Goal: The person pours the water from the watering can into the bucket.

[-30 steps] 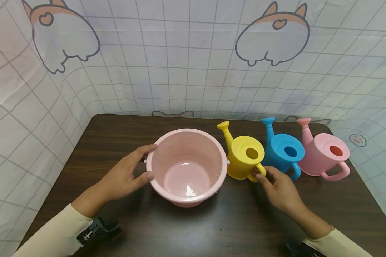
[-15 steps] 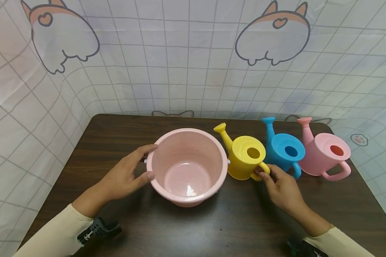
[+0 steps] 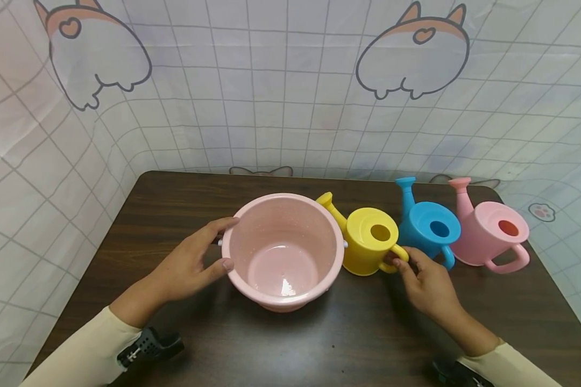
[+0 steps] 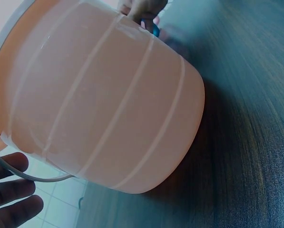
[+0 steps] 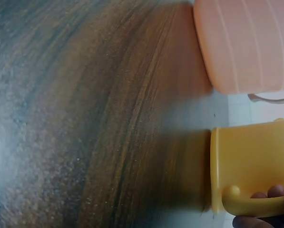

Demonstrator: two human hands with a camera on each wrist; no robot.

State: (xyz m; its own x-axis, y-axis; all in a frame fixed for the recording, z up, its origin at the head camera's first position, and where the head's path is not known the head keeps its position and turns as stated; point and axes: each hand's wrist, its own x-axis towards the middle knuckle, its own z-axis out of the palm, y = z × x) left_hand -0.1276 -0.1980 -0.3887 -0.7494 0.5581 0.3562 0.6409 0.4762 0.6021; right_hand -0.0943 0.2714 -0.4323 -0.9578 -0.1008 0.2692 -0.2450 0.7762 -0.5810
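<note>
A pink bucket [image 3: 282,263] stands upright on the dark wooden table. My left hand [image 3: 190,263] is at its left side, with thumb tip and index fingertip touching the rim. In the left wrist view, the other fingers [image 4: 15,194] lie fairly straight beside the bucket's thin bail handle [image 4: 42,179]. My right hand [image 3: 425,282] grips the handle of a yellow watering can [image 3: 368,242] just right of the bucket. The can's spout points left, close to the bucket's back right rim. In the right wrist view, fingers curl through the yellow handle [image 5: 251,206].
A blue watering can [image 3: 431,228] stands right of the yellow one, and a pink watering can [image 3: 486,231] stands beyond it. Both have spouts toward the back. The table [image 3: 290,344] ends at a white grid-patterned curtain [image 3: 271,107] behind and at the sides.
The yellow watering can has swung its spout leftward, toward the bucket's rim, in my right hand. My left hand, the bucket and the other two cans stay where they were.
</note>
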